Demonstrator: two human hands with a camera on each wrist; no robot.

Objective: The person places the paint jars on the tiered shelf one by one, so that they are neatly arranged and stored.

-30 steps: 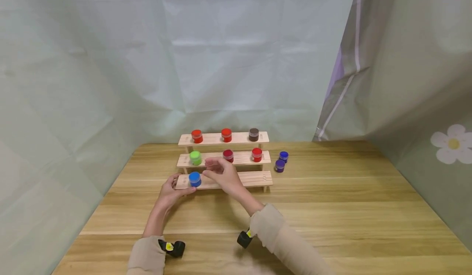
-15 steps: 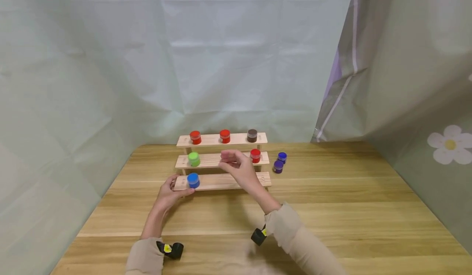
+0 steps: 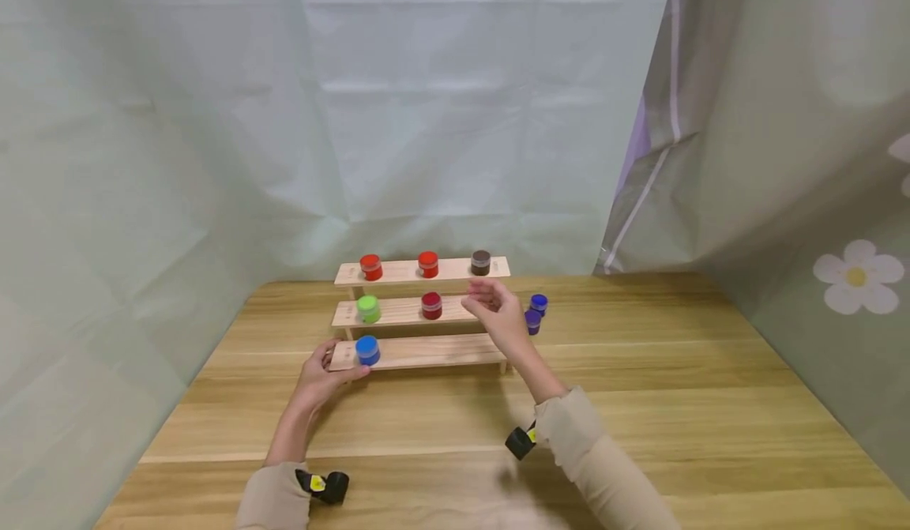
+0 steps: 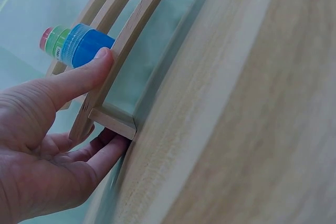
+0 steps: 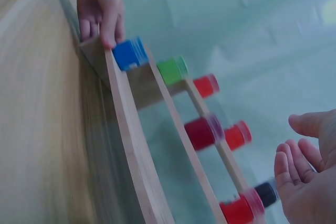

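- Purple paint pot (image 3: 533,321) is sitting on the table (image 3: 640,372) just right of the stepped wooden rack (image 3: 426,351), beside a blue-lidded pot (image 3: 539,303).
- Right hand (image 3: 498,318) is hovering just left of it, fingers loosely curled and holding nothing; this hand is nearer.
- Left hand (image 3: 321,372) is gripping the rack's bottom-left end, thumb touching the blue pot (image 4: 86,45).
- No readable writing; the blue pot's label is too small to read.

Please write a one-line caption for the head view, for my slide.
Left hand holds the wooden rack beside a blue jar; right hand hovers open.
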